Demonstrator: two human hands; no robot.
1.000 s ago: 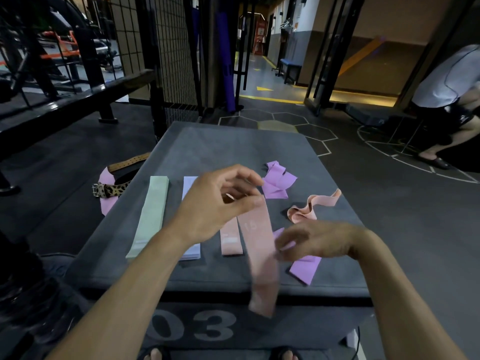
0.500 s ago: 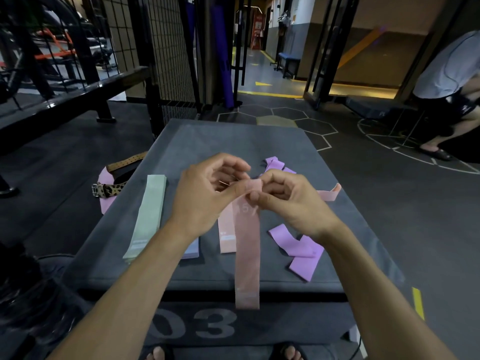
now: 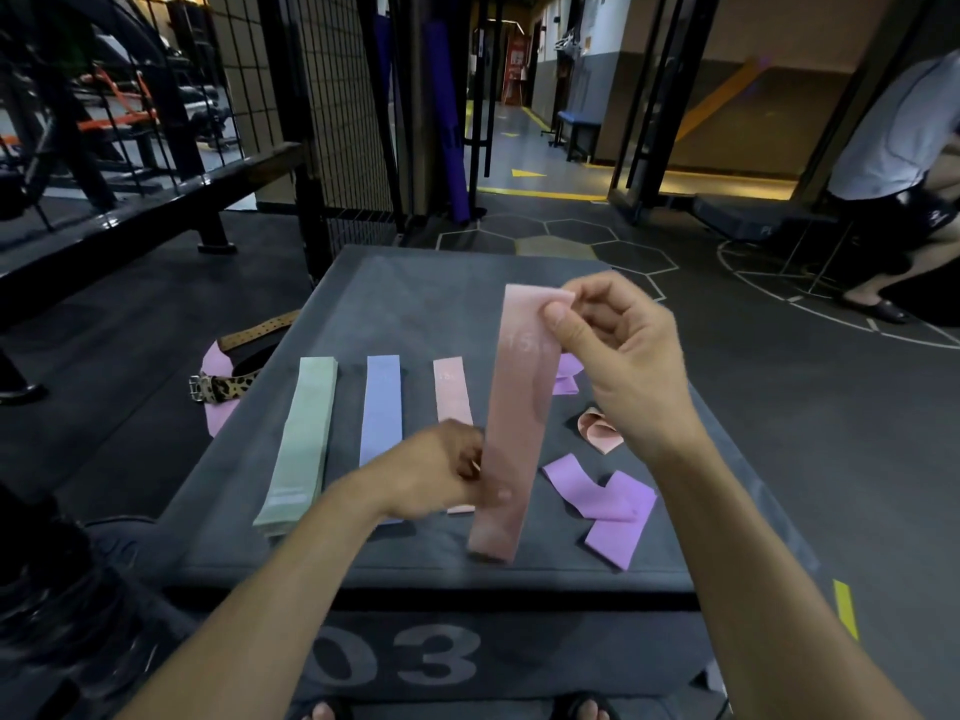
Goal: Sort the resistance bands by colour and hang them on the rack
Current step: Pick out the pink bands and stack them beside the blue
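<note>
**Pink band held up over the box**

Right hand (image 3: 621,356) raised above the middle of the box (image 3: 415,283), thumb and fingers pinching the top end of a pink band (image 3: 514,423); band hanging flat and slightly tilted, faint "15" printed near the top, lower end close to the box's near edge. Left hand (image 3: 436,475) low at the band's left edge, fingers curled and pinching it about two thirds of the way down.

Laid out flat on the box top, in a row running from near edge to far: green band (image 3: 301,439) toward the left edge; blue band (image 3: 382,407) just beside it, near end hidden by the left hand; second pink band (image 3: 452,392) next, partly hidden behind the left hand and the held band. Toward the right edge: crumpled purple band (image 3: 608,506) near the near right corner; small folded pink band (image 3: 597,431) beyond it, beside the right wrist; another purple band (image 3: 566,379) farther back, mostly hidden by the right hand.

"03" painted on the box's near face. Leopard-print belt (image 3: 228,387) with a buckle on the floor off the left edge. Another person (image 3: 893,163) crouched at far right.
</note>
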